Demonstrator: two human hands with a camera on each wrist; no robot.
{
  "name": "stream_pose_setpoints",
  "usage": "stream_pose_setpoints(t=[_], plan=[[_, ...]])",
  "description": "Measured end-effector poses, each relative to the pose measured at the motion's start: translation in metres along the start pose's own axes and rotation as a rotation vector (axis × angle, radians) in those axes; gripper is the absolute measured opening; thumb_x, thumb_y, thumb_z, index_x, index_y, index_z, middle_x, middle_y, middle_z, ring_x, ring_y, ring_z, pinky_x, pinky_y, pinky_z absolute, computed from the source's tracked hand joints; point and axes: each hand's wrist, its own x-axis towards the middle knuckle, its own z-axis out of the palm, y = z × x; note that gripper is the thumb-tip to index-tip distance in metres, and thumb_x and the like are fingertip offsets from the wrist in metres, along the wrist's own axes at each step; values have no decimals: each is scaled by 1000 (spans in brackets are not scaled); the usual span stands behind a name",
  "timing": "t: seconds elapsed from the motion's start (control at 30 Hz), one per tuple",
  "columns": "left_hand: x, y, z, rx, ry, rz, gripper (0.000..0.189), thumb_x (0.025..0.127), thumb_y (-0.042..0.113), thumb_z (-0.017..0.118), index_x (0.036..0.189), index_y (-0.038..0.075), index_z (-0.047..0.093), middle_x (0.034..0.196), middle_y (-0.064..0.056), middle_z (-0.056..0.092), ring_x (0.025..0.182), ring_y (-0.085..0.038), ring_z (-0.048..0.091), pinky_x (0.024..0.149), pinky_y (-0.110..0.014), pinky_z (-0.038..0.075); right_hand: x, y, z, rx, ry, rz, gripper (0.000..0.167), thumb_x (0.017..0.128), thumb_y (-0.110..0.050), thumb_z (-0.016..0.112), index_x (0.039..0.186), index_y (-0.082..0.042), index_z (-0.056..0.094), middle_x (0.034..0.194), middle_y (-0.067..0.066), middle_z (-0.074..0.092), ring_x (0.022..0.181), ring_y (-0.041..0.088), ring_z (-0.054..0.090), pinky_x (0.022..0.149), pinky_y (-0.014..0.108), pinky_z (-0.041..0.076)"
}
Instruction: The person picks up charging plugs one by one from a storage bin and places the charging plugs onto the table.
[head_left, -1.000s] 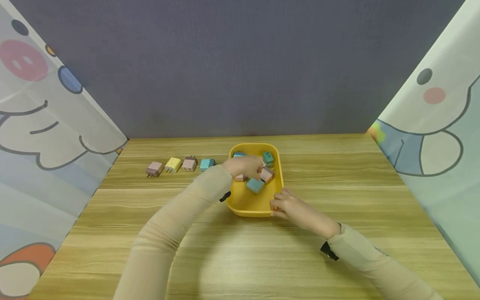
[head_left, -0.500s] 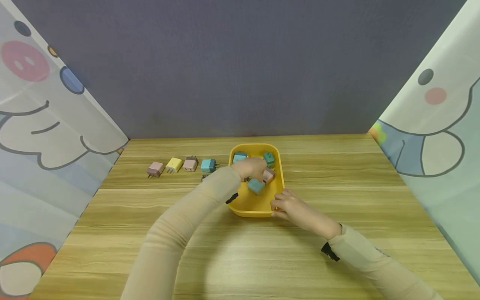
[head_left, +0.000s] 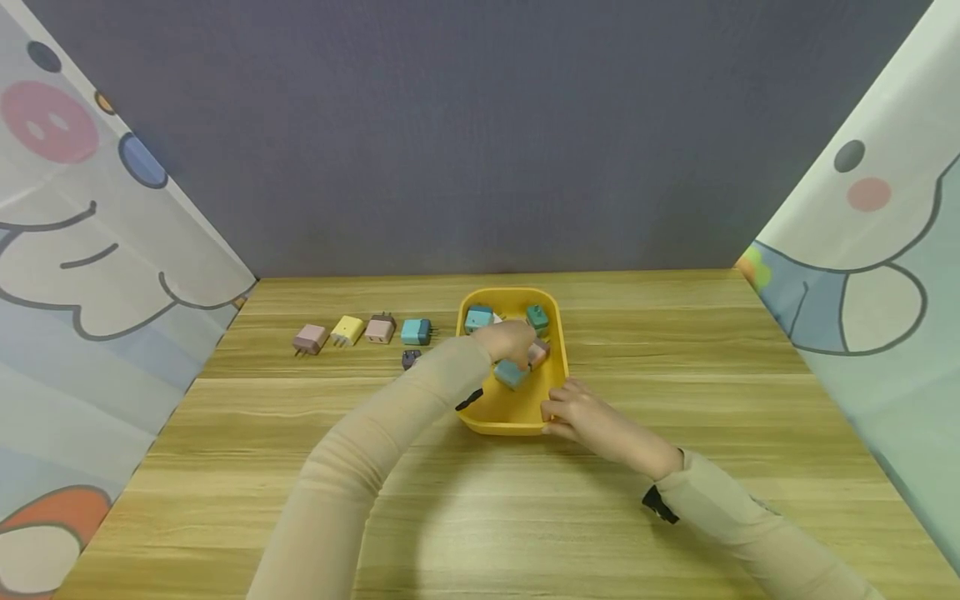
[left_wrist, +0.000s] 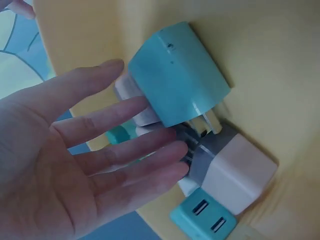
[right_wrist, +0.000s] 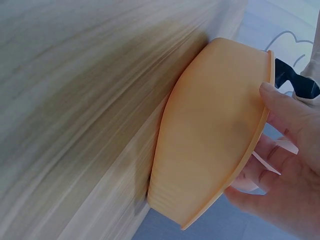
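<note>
My left hand (head_left: 512, 340) is inside a yellow plastic box (head_left: 512, 428), over several plug chargers. In the left wrist view its fingers are spread and loosely extended, beside a teal charger (left_wrist: 180, 75) with metal prongs. A pink-and-grey charger (left_wrist: 240, 172) and a small teal charger with two USB slots (left_wrist: 204, 216) lie below that. Whether the fingertips touch any charger, I cannot tell. My right hand (head_left: 581, 414) grips the box's near right corner, thumb outside the wall (right_wrist: 210, 120) and fingers over the rim.
Left of the box, a row on the wooden table (head_left: 480, 517) holds a pink charger (head_left: 310, 339), a yellow one (head_left: 348, 331), another pink one (head_left: 380, 328) and a blue one (head_left: 416, 332). A dark plug (head_left: 410, 358) lies nearer. A grey panel (head_left: 480, 142) stands behind.
My left hand has shifted right within the box, uncovering a blue charger at its far left. The dark plug on the table has come into view beside the sleeve. The right hand keeps its place.
</note>
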Motion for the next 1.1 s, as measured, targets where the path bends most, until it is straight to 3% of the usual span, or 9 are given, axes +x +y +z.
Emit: stream_pose_setpoints(t=[0.17,0.3,0.5,0.7,0.93,1.1], plan=[[5,0,1,6,-19,-10,36,82,23,63,115,12,54,121,-5,48,81,-13,50,60,-24,41,0,-1,-1,7,-7,8,13,78,-17,64,73,-13,53,70,-8,42,70,10,36,90,52,35],[8,-1,2,5,-17,-8,31,81,23,64,109,12,56,115,-5,50,80,-13,49,59,-23,39,0,0,-1,9,-7,8,12,78,-17,64,74,-13,53,71,-7,42,71,10,37,90,52,35],[6,-1,2,-74,-9,-5,30,81,22,64,107,12,55,117,-5,47,79,-14,47,59,-24,39,0,1,0,11,-6,11,11,79,-17,64,75,-12,54,72,-6,43,72,10,39,91,52,34],[5,-1,3,-149,-16,-25,27,81,19,63,106,13,55,109,-3,51,77,-17,51,53,-25,40,0,1,0,5,-4,12,11,79,-17,64,75,-12,54,72,-6,44,73,11,39,91,52,34],[5,0,5,-110,-14,-51,38,81,25,63,115,13,52,116,-3,47,80,-16,52,57,-25,45,-1,2,2,-10,13,-13,13,78,-18,65,74,-12,54,71,-6,42,73,12,38,89,52,37],[4,1,6,-111,-8,-37,32,80,22,65,108,13,53,101,-1,53,77,-15,47,58,-24,40,-1,2,2,-7,8,-5,13,78,-18,65,74,-13,53,71,-6,42,74,12,39,89,51,36]])
